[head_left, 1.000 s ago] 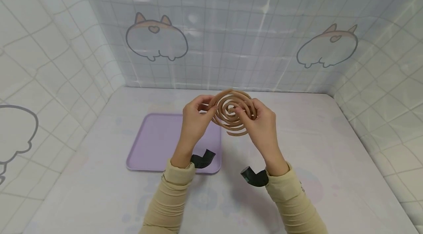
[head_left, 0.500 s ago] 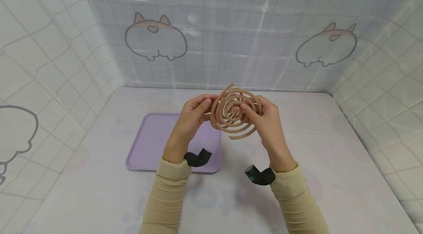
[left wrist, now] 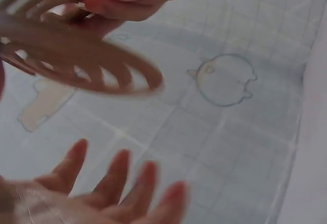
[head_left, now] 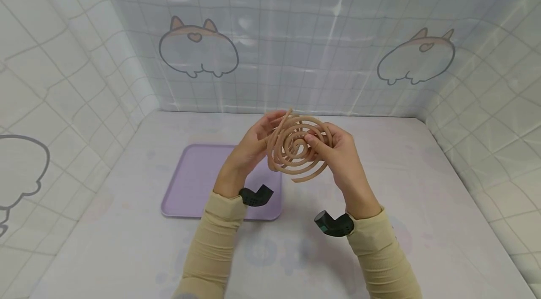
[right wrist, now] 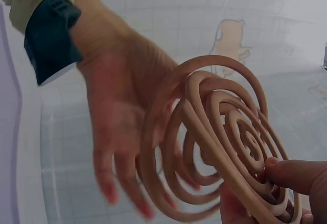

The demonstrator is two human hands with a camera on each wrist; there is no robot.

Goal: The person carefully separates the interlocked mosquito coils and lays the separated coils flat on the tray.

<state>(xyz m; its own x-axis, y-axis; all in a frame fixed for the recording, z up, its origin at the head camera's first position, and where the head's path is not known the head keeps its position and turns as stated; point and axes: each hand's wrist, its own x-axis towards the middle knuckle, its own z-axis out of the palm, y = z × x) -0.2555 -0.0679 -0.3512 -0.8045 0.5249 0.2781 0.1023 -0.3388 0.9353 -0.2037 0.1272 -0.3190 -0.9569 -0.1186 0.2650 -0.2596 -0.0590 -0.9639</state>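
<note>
A pair of brown spiral mosquito coils [head_left: 274, 153] is held up over the table, and in the right wrist view the coils [right wrist: 212, 142] stand partly spread apart while still nested together. My right hand [head_left: 340, 153] pinches one spiral, its thumb near the centre. At the left edge of the coils is my left hand [head_left: 249, 146]. The left wrist view shows that left hand [left wrist: 112, 193] with its fingers spread and nothing gripped, below the blurred coil [left wrist: 102, 63]. Whether the left palm or thumb touches the coil cannot be told.
A purple tray [head_left: 203, 177] lies on the pale patterned table [head_left: 401, 172], partly behind the left forearm. Tiled-pattern sheets form walls [head_left: 296, 55] at the back and both sides. Black cameras [head_left: 334, 225] sit on both wrists.
One second ago both hands pinched the coils lying flat together. Since then the two spirals have spread apart, and my left hand has let go and opened its fingers.
</note>
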